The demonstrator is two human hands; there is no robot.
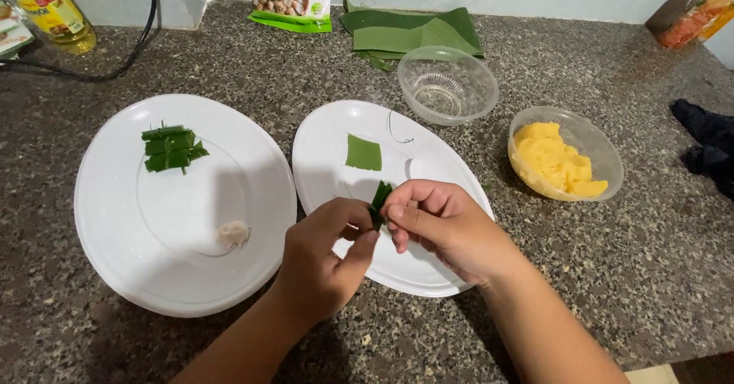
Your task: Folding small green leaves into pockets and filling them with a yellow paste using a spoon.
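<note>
Left hand (325, 258) and right hand (440, 227) meet over the near edge of the right white plate (428, 269), both grips pinched narrow on one folded green leaf strip (380, 200). A cut leaf square (363, 153) lies farther back on that plate. Left plate (115, 223) carries stacked leaf pieces (173, 149) and a pale lump (233, 233). To the right on the speckled bench (650, 262), a bowl of yellow paste (564, 155); an empty clear bowl (447, 84) sits farther back.

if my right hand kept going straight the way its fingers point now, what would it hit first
Most likely your left hand: the right hand points left toward it, both pinching the folded green leaf strip. Beyond that lies the left white plate, though height is unclear.
</note>
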